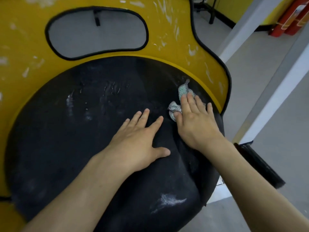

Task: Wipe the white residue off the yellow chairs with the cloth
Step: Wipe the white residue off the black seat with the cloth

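**While the left hand [137,139] lies flat on the seat, the cloth [183,91] is pressed down by the right hand [195,121]**

Where the black seat cushion [66,148] meets the shell of the yellow chair [25,39] on the right, the cloth is located. It is a small bunched rag, pale green with a checked edge. It is partly covered by the right hand, whose fingers are laid straight on top of it, slightly spread rather than curled round it. One crumpled end is seen beside the thumb. Another end pokes out past the fingertips toward the yellow rim.

The left hand is placed palm-down near the middle of the cushion, with fingers straight and spread and the thumb out to the side. Nothing is held in it. The two hands are close but apart.

White residue [170,200] is seen as a smeared patch at the near edge of the cushion. Fainter marks are seen on the cushion's left half, and streaks across the yellow shell — heaviest at upper right, beside the black-trimmed cut-out [97,32] in the backrest.

Grey floor [275,114] is seen through the cut-out and to the right of the chair. A black bar [260,164] is seen just right of the seat, beside the right forearm. Red objects [287,19] at top right are blurred — what they are cannot be told.
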